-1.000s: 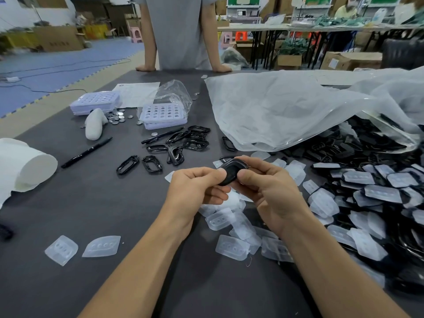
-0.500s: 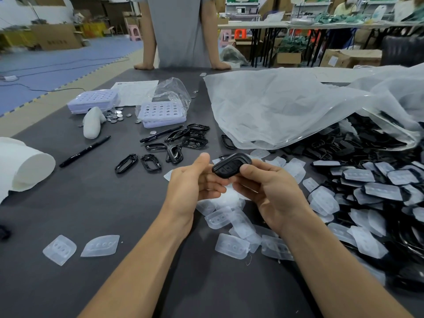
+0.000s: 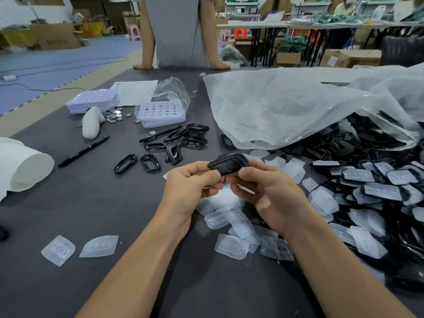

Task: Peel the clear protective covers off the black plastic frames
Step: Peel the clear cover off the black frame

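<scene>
nearest on the tabletop (image 3: 103, 203), left: two loose clear covers (image 3: 58, 250), already off. just right of them, a heap of peeled covers (image 3: 231, 246) lying under the hands. above that heap, clear of the tabletop, the black frame (image 3: 228, 165) is held between both hands. left hand (image 3: 190, 187): grip pinching the frame's left end, thumb on the near side. right hand (image 3: 273, 193): grip pinching the right end, fingers curled round behind. can't tell if a cover is on this one, its near face looks dark. judged step: mid-batch, working one frame, hunting an edge or just starting the peel. next move needs one hand to steady the frame while a fingertip catches the cover's rim and pulls it away, then the cover goes on the heap. right: big pile of covered frames (image 3: 378, 189) spilling from a plastic bag (image 3: 286, 106), plenty left. farther left: bare finished frames (image 3: 174, 145), pen (image 3: 83, 151), purple trays (image 3: 161, 113). far edge: a person (image 3: 179, 31) standing.
</scene>
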